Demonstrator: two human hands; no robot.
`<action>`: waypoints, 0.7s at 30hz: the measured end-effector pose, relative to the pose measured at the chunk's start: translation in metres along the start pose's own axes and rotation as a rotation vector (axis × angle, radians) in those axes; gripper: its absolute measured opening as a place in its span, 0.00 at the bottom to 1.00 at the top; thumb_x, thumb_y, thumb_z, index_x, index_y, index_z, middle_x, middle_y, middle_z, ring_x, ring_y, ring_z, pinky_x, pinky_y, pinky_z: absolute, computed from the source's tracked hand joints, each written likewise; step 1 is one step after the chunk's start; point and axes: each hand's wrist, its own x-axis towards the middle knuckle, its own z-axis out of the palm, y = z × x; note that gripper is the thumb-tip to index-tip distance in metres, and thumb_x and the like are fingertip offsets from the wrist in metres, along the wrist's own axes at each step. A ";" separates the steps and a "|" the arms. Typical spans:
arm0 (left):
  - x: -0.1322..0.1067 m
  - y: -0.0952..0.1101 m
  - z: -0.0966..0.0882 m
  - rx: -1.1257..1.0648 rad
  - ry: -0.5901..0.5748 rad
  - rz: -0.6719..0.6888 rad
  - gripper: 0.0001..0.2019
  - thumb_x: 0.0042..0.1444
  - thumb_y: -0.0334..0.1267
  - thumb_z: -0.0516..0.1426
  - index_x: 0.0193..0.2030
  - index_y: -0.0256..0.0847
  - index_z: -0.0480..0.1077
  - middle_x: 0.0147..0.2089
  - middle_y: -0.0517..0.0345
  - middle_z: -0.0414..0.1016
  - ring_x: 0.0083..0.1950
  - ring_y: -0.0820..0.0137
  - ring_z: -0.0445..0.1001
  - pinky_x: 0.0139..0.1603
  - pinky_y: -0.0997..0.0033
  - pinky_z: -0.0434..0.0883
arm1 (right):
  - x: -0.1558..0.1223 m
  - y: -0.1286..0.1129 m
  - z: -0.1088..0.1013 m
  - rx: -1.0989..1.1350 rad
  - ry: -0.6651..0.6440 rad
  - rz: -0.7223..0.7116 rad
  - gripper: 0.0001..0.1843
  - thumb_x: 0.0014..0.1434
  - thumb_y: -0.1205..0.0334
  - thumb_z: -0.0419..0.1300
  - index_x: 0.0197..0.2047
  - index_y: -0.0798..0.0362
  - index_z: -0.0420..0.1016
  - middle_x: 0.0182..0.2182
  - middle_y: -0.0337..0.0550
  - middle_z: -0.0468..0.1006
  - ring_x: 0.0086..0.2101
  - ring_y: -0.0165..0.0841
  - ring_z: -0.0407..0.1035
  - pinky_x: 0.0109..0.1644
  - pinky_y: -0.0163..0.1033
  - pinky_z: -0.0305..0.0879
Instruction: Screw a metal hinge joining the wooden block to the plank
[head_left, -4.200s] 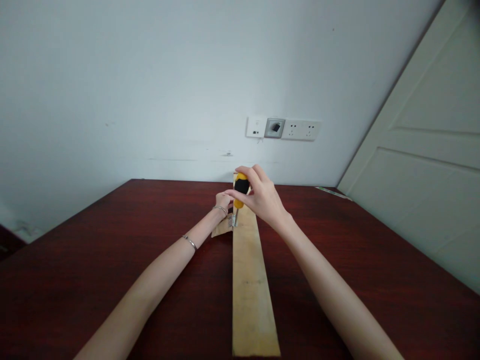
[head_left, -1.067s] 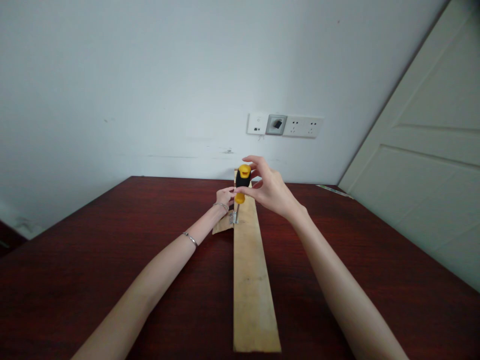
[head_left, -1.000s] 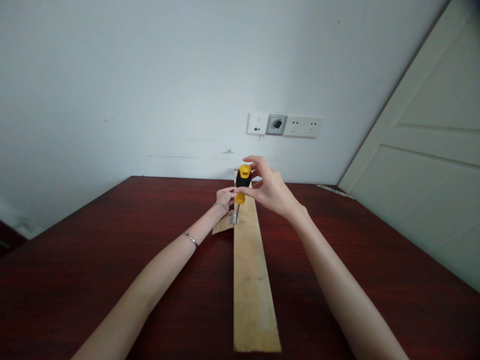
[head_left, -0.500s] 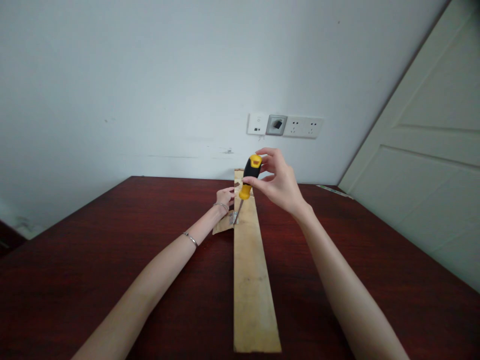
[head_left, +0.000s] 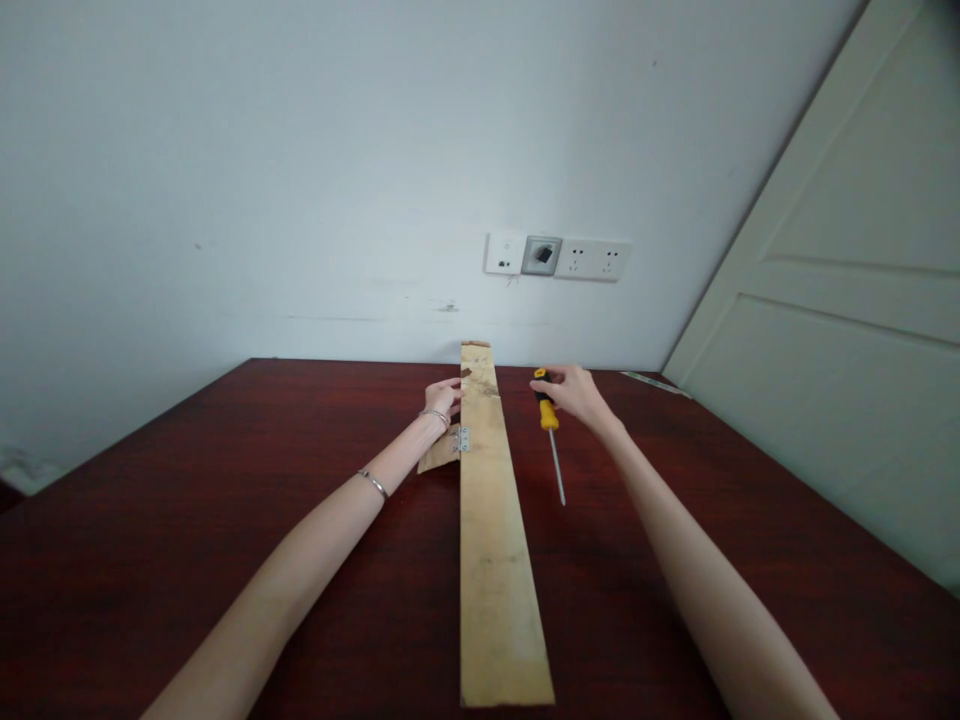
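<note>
My right hand [head_left: 574, 392] grips the yellow-and-black handle of a screwdriver [head_left: 547, 412], right of a long wooden board [head_left: 496, 560]. The screwdriver's metal shaft points down, its tip apart from the board. On the board's left edge, near the far end, my left hand [head_left: 442, 397] is closed, with some fingertips hidden behind the edge. Just nearer to me, a small metal hinge [head_left: 463, 439] joins the board to a short wooden piece [head_left: 439, 455], partly covered by my left wrist.
The board lies lengthwise on a dark red wooden table [head_left: 360, 620]. Behind the table stands a white wall with a row of sockets [head_left: 592, 259]. A pale panelled door [head_left: 847, 330] is at the right. A thin strip [head_left: 656, 383] lies at the table's far right edge.
My right hand has moved the screwdriver off the hinge, down and to the right, beside the board. My left hand stays at the board's left edge. The view has shifted slightly.
</note>
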 end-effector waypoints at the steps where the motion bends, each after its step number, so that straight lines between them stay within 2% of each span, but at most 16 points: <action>1: -0.001 0.000 0.000 -0.001 0.000 0.001 0.16 0.44 0.17 0.56 0.40 0.32 0.74 0.32 0.50 0.78 0.30 0.69 0.76 0.38 0.66 0.74 | -0.001 0.007 0.006 -0.041 -0.083 0.041 0.21 0.51 0.54 0.59 0.45 0.56 0.77 0.30 0.44 0.79 0.27 0.32 0.73 0.26 0.31 0.69; 5: -0.001 0.001 0.001 -0.004 0.003 0.007 0.17 0.43 0.17 0.57 0.40 0.33 0.75 0.34 0.50 0.78 0.30 0.68 0.76 0.39 0.65 0.74 | -0.002 0.021 0.024 -0.113 -0.192 0.092 0.17 0.49 0.59 0.62 0.41 0.58 0.79 0.28 0.45 0.80 0.26 0.31 0.73 0.25 0.29 0.68; 10: -0.002 0.003 0.002 -0.007 0.022 0.004 0.19 0.44 0.17 0.56 0.42 0.33 0.75 0.32 0.51 0.78 0.29 0.69 0.76 0.39 0.64 0.74 | -0.001 0.026 0.033 -0.192 -0.233 0.139 0.17 0.50 0.58 0.62 0.41 0.57 0.79 0.29 0.46 0.80 0.27 0.31 0.74 0.29 0.30 0.69; 21: -0.003 0.005 0.003 0.001 0.006 0.000 0.18 0.42 0.16 0.56 0.40 0.32 0.75 0.33 0.50 0.78 0.28 0.70 0.75 0.37 0.65 0.74 | -0.008 0.036 0.044 -0.325 -0.258 0.150 0.18 0.50 0.56 0.61 0.43 0.55 0.79 0.32 0.47 0.81 0.31 0.35 0.75 0.35 0.34 0.67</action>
